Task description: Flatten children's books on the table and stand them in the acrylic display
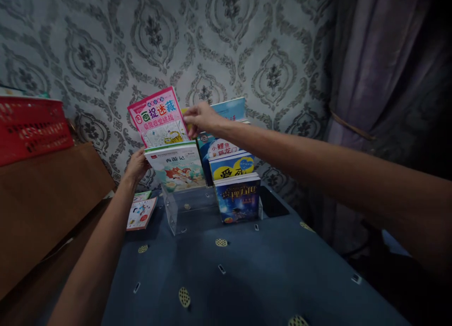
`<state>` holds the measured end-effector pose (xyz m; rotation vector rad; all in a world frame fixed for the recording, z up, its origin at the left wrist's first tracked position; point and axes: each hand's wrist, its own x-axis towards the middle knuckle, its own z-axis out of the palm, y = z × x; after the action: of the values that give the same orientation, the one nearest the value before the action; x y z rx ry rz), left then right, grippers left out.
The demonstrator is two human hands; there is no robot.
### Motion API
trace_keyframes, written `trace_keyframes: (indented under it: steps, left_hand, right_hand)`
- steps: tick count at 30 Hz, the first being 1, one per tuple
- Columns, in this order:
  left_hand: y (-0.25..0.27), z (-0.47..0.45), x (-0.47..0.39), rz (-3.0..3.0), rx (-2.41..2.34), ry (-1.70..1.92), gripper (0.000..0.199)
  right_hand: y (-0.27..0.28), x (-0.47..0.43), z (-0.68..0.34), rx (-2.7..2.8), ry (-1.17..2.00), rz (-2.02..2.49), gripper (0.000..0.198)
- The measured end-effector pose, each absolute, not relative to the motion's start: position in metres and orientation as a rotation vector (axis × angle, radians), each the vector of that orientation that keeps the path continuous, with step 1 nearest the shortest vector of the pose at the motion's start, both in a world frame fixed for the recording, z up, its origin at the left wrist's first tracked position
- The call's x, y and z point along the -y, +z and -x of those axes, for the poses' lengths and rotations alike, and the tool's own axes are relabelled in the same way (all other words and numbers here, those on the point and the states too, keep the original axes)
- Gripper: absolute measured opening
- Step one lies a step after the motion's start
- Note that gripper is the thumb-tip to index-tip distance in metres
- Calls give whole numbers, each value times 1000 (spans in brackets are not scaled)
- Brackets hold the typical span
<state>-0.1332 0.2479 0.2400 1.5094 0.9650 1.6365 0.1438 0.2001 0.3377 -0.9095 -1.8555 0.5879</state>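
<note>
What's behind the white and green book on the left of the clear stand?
The pink book rises behind the white and green book, its upper cover showing. Its lower part is covered, and anything else hidden there cannot be seen.

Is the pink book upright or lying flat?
The pink book is upright, leaning left: its cover faces the camera, its top rising above the pale book in front, the right hand at its edge.

On my feed, the pink book shows its front cover, multicoloured title characters above a line drawing with a yellow striped animal; I note it tilted, top leaning left, lower edge hidden. Directly in front, I log the pale book: cover outward, dark title, reddish illustration, green-edged top.
</note>
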Motion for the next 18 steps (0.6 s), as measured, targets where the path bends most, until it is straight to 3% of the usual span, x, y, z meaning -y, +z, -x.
trace_keyframes:
  steps: [7, 11, 18]
  left_hand:
    - [237, 131, -247, -1483, -957, 1642, 31]
    - [233, 133, -250, -1495, -942, 1579, 39]
    - [228, 133, -254, -1558, -924, 1423, 47]
  right_hand:
    - [304, -188, -153, 1956, 605, 993, 17]
    - [292, -185, -157, 2025, 648, 1089, 33]
    - [270, -187, -165, 2043, 676, 1089, 24]
